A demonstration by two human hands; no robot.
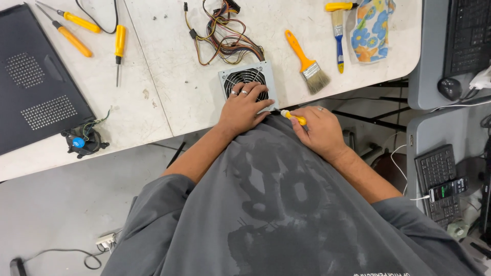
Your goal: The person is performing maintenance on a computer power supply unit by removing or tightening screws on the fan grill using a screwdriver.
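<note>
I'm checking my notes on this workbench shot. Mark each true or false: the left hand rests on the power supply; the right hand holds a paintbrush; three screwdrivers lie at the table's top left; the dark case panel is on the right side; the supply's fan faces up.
1. The left hand rests on the power supply. True.
2. The right hand holds a paintbrush. False: it holds a small yellow-handled screwdriver; the paintbrush lies untouched on the table.
3. Three screwdrivers lie at the top left. True.
4. The dark case panel is on the right. False: it lies at the left.
5. The fan faces up. True.
</note>
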